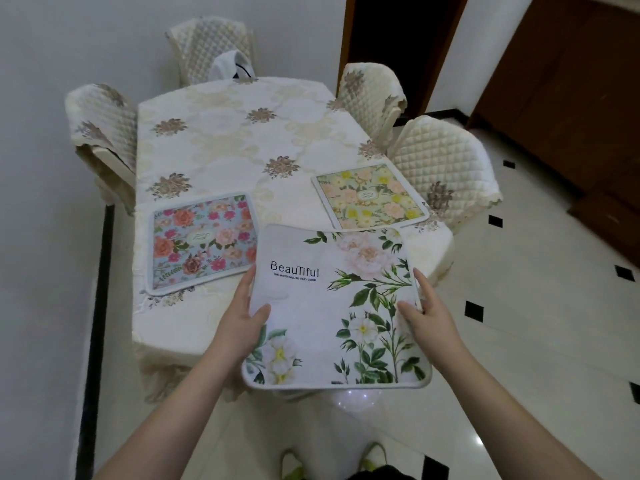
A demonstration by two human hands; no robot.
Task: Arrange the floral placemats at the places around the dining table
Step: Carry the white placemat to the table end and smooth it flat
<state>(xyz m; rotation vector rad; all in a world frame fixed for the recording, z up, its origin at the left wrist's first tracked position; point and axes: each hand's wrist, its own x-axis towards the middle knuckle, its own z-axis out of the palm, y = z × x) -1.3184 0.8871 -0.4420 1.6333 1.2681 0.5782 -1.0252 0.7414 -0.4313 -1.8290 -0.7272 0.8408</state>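
I hold a white placemat (pixel 322 306) printed with green leaves, pale flowers and the word "BeauTiful" over the near end of the dining table (pixel 225 140). My left hand (pixel 239 317) grips its left edge, thumb on top. My right hand (pixel 427 317) grips its right edge the same way. More mat edges show under it near the bottom. A blue placemat (pixel 201 240) with red and pink flowers lies flat on the table's near left side. A yellow-green placemat (pixel 370 195) with peach and yellow flowers lies flat on the near right side.
The table wears a cream cloth with brown flower motifs. Quilted cream chairs stand at the left (pixel 104 126), far end (pixel 211 46) and right (pixel 372 95) (pixel 446 168). A white bag (pixel 232 65) sits on the far chair. A dark doorway and wooden cabinets lie to the right.
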